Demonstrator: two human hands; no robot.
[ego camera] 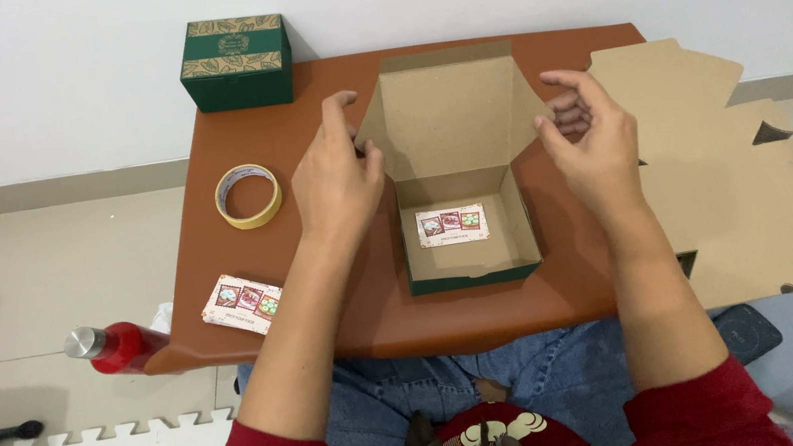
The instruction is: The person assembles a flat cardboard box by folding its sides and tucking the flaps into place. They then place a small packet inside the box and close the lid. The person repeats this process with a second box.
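Note:
An open cardboard box (516,223), brown inside and green outside, sits in the middle of a brown table (324,292). Its lid (448,111) stands raised at the back. A small printed card (452,225) lies flat on the box's floor. My left hand (335,175) touches the lid's left side flap, fingers curled on its edge. At the lid's right side flap is my right hand (588,139), with the fingers bent around the flap. Neither hand lifts anything off the table.
A closed green box (237,62) stands at the table's back left. A roll of tape (248,196) and a second printed card (241,304) lie on the left. Flat unfolded cardboard (744,180) overhangs the right side. A red bottle (114,346) lies on the floor at left.

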